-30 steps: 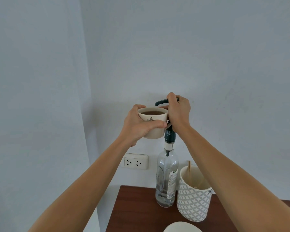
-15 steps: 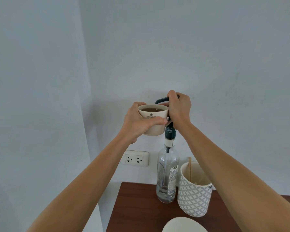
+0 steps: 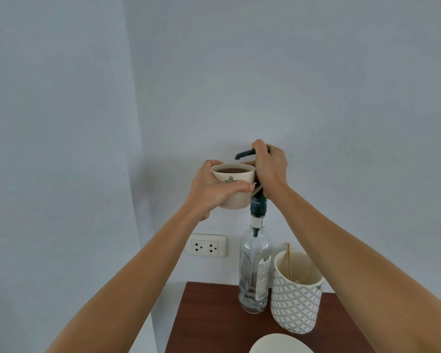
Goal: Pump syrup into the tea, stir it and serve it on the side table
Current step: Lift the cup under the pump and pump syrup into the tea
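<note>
A cream cup (image 3: 236, 179) holding brown tea is raised in the air, with my left hand (image 3: 213, 191) wrapped around its side. The cup's rim sits just under the black spout of the pump (image 3: 243, 154). My right hand (image 3: 270, 168) is closed over the pump head on top of a tall clear syrup bottle (image 3: 255, 271), which stands on the dark wooden table (image 3: 214, 322). The bottle looks nearly empty. Most of the pump head is hidden under my right fingers.
A white-and-grey patterned holder (image 3: 295, 299) with wooden stir sticks (image 3: 288, 261) stands right of the bottle. A white dish rim (image 3: 280, 345) shows at the bottom edge. A double wall socket (image 3: 206, 247) is on the wall; a wall corner runs down the left.
The pump spout now sits a little higher above the cup's rim. The whole scene has slid in the picture as my head moved. Both hands keep their grips.
</note>
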`<state>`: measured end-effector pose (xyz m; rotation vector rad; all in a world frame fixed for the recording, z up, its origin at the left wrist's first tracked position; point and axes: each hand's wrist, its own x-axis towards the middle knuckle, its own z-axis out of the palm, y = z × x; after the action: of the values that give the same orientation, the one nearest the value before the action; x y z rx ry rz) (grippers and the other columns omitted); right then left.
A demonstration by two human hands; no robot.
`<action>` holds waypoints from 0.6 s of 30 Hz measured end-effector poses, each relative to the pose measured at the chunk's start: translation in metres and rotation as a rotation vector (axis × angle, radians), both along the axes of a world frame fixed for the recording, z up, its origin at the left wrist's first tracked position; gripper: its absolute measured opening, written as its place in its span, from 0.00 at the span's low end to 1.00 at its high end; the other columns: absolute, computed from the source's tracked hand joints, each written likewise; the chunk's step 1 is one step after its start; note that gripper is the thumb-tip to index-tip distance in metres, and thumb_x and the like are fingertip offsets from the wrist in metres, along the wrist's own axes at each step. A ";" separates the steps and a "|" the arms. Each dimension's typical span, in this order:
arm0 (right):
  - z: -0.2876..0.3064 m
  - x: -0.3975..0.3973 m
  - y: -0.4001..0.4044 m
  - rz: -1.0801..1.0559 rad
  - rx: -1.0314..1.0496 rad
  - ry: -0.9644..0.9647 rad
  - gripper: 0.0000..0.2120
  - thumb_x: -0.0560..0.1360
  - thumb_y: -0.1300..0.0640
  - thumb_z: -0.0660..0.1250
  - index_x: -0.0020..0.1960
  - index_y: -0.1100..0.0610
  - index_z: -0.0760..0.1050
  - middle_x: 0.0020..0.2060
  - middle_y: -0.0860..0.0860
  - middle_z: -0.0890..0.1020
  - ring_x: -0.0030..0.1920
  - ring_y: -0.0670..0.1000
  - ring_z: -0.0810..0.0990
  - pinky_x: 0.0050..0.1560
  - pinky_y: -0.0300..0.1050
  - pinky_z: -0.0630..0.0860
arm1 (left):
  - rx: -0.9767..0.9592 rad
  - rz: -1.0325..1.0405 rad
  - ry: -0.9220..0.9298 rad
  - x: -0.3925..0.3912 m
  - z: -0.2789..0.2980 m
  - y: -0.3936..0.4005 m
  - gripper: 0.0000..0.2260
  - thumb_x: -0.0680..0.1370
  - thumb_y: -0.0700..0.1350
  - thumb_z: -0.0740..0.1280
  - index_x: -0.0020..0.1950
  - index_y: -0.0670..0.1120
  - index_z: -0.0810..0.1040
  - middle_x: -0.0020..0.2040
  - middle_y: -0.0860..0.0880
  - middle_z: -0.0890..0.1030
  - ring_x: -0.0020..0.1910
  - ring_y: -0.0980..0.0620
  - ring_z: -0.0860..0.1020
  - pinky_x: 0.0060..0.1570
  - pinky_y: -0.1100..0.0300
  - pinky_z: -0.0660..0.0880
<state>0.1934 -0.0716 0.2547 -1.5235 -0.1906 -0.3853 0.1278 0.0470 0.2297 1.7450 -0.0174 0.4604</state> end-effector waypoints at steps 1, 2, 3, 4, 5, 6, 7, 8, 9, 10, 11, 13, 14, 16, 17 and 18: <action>0.000 -0.001 0.000 0.004 -0.001 -0.001 0.18 0.70 0.49 0.60 0.40 0.62 0.81 0.29 0.52 0.87 0.33 0.55 0.84 0.37 0.48 0.80 | 0.003 -0.002 0.000 0.000 0.000 -0.001 0.42 0.46 0.57 0.80 0.58 0.54 0.72 0.54 0.53 0.82 0.52 0.53 0.81 0.43 0.56 0.77; 0.000 -0.002 -0.001 0.009 0.000 -0.006 0.16 0.70 0.49 0.61 0.37 0.60 0.81 0.29 0.52 0.87 0.32 0.54 0.83 0.36 0.47 0.78 | 0.005 -0.002 0.000 0.000 0.001 -0.001 0.43 0.46 0.57 0.80 0.59 0.54 0.72 0.54 0.53 0.82 0.52 0.52 0.81 0.43 0.56 0.77; 0.000 -0.003 -0.001 0.015 0.004 -0.013 0.15 0.70 0.50 0.61 0.33 0.56 0.79 0.29 0.52 0.87 0.31 0.53 0.83 0.35 0.45 0.77 | 0.006 -0.002 0.000 0.000 0.001 -0.002 0.43 0.46 0.57 0.80 0.59 0.53 0.72 0.54 0.52 0.82 0.52 0.52 0.81 0.43 0.56 0.77; 0.000 -0.004 -0.001 0.020 0.009 -0.020 0.14 0.70 0.50 0.61 0.30 0.54 0.78 0.30 0.51 0.87 0.30 0.52 0.83 0.34 0.45 0.76 | 0.005 0.000 0.001 0.000 0.000 -0.002 0.43 0.46 0.57 0.80 0.60 0.53 0.72 0.54 0.52 0.82 0.52 0.52 0.81 0.43 0.56 0.77; 0.000 -0.005 -0.001 0.023 0.014 -0.027 0.15 0.70 0.51 0.60 0.28 0.53 0.77 0.30 0.51 0.88 0.30 0.52 0.83 0.34 0.44 0.76 | 0.004 0.002 0.002 -0.001 0.000 -0.003 0.43 0.46 0.57 0.80 0.60 0.53 0.72 0.55 0.52 0.82 0.52 0.52 0.81 0.42 0.56 0.77; 0.000 -0.005 -0.001 0.022 0.023 -0.034 0.16 0.70 0.51 0.60 0.27 0.52 0.78 0.30 0.50 0.88 0.30 0.51 0.83 0.34 0.44 0.76 | 0.003 0.003 0.002 -0.001 0.000 -0.003 0.43 0.46 0.57 0.80 0.59 0.53 0.72 0.55 0.52 0.82 0.52 0.52 0.81 0.42 0.57 0.76; 0.001 -0.005 0.000 0.022 0.030 -0.040 0.17 0.70 0.51 0.60 0.26 0.52 0.78 0.30 0.50 0.88 0.29 0.51 0.83 0.34 0.44 0.76 | 0.003 0.003 0.002 0.000 0.001 -0.003 0.42 0.46 0.57 0.80 0.58 0.53 0.72 0.55 0.52 0.82 0.52 0.52 0.81 0.42 0.57 0.76; 0.001 -0.005 0.000 0.023 0.033 -0.044 0.18 0.70 0.52 0.60 0.24 0.50 0.79 0.29 0.50 0.87 0.29 0.51 0.83 0.34 0.44 0.76 | 0.002 0.003 0.002 0.000 0.001 -0.002 0.42 0.45 0.57 0.80 0.58 0.54 0.72 0.54 0.52 0.82 0.52 0.52 0.81 0.42 0.57 0.76; 0.001 -0.005 0.001 0.026 0.033 -0.048 0.19 0.71 0.52 0.60 0.24 0.48 0.79 0.29 0.50 0.87 0.29 0.51 0.83 0.33 0.44 0.76 | 0.001 0.003 0.004 -0.001 0.001 -0.002 0.42 0.45 0.57 0.80 0.58 0.54 0.72 0.54 0.53 0.82 0.52 0.53 0.81 0.41 0.57 0.76; 0.000 -0.005 0.001 0.027 0.033 -0.050 0.19 0.71 0.52 0.59 0.23 0.46 0.79 0.29 0.50 0.87 0.30 0.51 0.83 0.34 0.44 0.76 | 0.001 0.004 0.006 -0.001 0.001 -0.002 0.42 0.45 0.57 0.80 0.58 0.54 0.72 0.54 0.53 0.82 0.52 0.53 0.81 0.41 0.57 0.75; 0.000 -0.004 0.001 0.025 0.035 -0.052 0.19 0.71 0.52 0.60 0.23 0.46 0.79 0.29 0.50 0.87 0.30 0.52 0.83 0.34 0.45 0.77 | 0.003 0.005 0.008 -0.001 0.001 -0.002 0.43 0.45 0.57 0.80 0.59 0.53 0.72 0.55 0.52 0.82 0.52 0.52 0.81 0.40 0.58 0.75; -0.001 -0.002 0.000 0.022 0.044 -0.051 0.18 0.71 0.52 0.60 0.25 0.50 0.78 0.29 0.50 0.87 0.30 0.52 0.83 0.35 0.46 0.77 | 0.006 0.007 0.008 0.000 0.000 -0.002 0.44 0.45 0.57 0.80 0.60 0.53 0.73 0.55 0.52 0.82 0.53 0.52 0.81 0.40 0.57 0.75; -0.002 -0.001 0.000 0.022 0.046 -0.051 0.16 0.71 0.52 0.60 0.27 0.52 0.78 0.29 0.51 0.87 0.31 0.53 0.83 0.35 0.46 0.78 | 0.006 0.009 0.008 0.000 0.000 -0.002 0.44 0.45 0.57 0.80 0.60 0.52 0.73 0.56 0.51 0.82 0.53 0.51 0.81 0.41 0.56 0.76; -0.003 0.002 0.000 0.018 0.041 -0.049 0.14 0.70 0.52 0.60 0.31 0.56 0.76 0.30 0.51 0.87 0.32 0.55 0.84 0.37 0.48 0.79 | 0.005 0.013 0.009 0.000 0.000 -0.002 0.45 0.46 0.57 0.80 0.61 0.52 0.73 0.56 0.51 0.82 0.54 0.50 0.81 0.44 0.55 0.78; -0.004 0.003 0.000 0.018 0.040 -0.050 0.13 0.70 0.52 0.60 0.31 0.57 0.76 0.30 0.52 0.87 0.32 0.56 0.84 0.37 0.49 0.80 | 0.004 0.014 0.010 0.001 0.000 -0.002 0.45 0.45 0.56 0.80 0.61 0.52 0.73 0.56 0.51 0.82 0.54 0.50 0.81 0.45 0.55 0.78; -0.004 0.004 0.000 0.021 0.041 -0.054 0.13 0.70 0.52 0.60 0.31 0.57 0.75 0.29 0.51 0.87 0.31 0.55 0.84 0.37 0.49 0.80 | 0.003 0.014 0.010 0.001 0.000 -0.002 0.45 0.45 0.56 0.80 0.61 0.52 0.73 0.56 0.51 0.82 0.54 0.51 0.82 0.44 0.55 0.78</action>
<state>0.1975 -0.0714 0.2503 -1.4706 -0.2394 -0.4121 0.1285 0.0450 0.2294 1.7512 0.0014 0.4622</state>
